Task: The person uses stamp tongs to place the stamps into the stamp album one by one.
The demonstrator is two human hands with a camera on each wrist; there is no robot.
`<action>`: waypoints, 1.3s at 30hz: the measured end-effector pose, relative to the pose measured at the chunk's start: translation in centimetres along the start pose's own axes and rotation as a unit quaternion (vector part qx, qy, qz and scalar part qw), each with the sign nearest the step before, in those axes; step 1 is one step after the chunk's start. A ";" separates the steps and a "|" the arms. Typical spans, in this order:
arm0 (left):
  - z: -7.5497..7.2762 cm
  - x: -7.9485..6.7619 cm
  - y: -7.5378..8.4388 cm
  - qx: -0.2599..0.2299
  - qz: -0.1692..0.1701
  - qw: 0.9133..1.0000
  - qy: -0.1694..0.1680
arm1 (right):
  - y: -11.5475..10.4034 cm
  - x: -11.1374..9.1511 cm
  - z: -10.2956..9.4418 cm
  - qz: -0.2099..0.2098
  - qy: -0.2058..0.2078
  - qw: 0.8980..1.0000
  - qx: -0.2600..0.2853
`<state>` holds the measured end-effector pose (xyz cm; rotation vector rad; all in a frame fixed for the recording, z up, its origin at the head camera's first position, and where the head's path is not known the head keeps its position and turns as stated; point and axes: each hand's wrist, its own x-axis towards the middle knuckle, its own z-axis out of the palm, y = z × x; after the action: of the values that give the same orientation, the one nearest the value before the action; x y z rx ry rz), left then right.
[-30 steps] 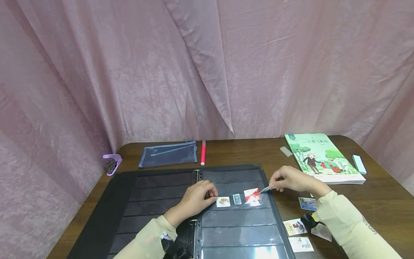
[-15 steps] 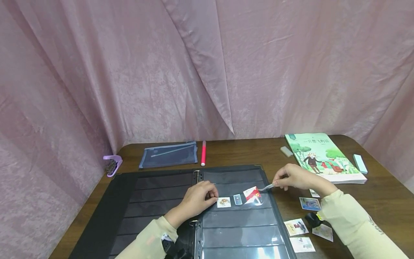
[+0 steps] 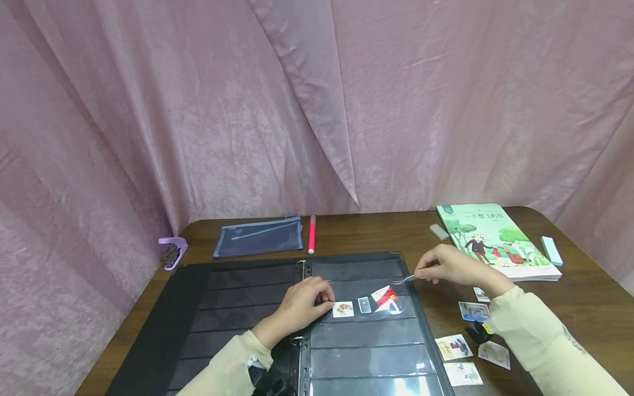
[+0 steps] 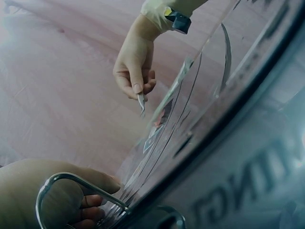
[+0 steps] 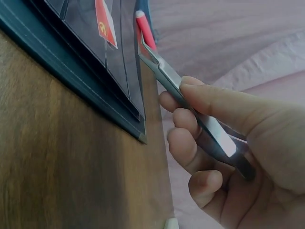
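My right hand (image 3: 443, 265) holds bent-tip tweezers (image 5: 205, 121) between thumb and fingers. Their tips hover over the album page, just up and right of a red and white stamp (image 3: 384, 296). That stamp sits tilted, its lower part behind a clear pocket strip and its top corner sticking out. To its left in the same row are a small blue stamp (image 3: 364, 305) and a white stamp with a small picture (image 3: 343, 309). My left hand (image 3: 303, 301) rests by that white stamp's left edge, near the binder rings; I cannot tell whether its fingers pinch the page.
The open black stamp album (image 3: 238, 308) fills the table's front. Several loose stamps (image 3: 453, 347) lie right of it under my right forearm. Behind are a blue zip pouch (image 3: 258, 236), a pink marker (image 3: 311, 234), an eraser (image 3: 438, 231) and a green picture book (image 3: 497, 242).
The tweezers have come off the red and white stamp and moved slightly up. That stamp has turned to a steeper tilt. My left hand stays in place.
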<state>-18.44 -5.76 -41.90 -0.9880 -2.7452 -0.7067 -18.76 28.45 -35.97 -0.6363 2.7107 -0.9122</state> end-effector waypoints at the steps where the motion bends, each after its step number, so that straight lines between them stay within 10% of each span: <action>1: 0.0 0.0 0.0 0.000 0.000 1.000 0.000 | -0.1 0.2 0.0 -0.003 0.001 1.000 -0.002; 39: 0.1 -0.1 0.0 -0.003 -0.001 1.000 0.001 | -2.1 2.4 0.1 -0.011 -0.084 0.996 -0.024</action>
<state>-18.38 -5.77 -41.97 -0.9843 -2.7448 -0.7162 -20.14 25.79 -34.95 -0.7194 2.5868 -0.7629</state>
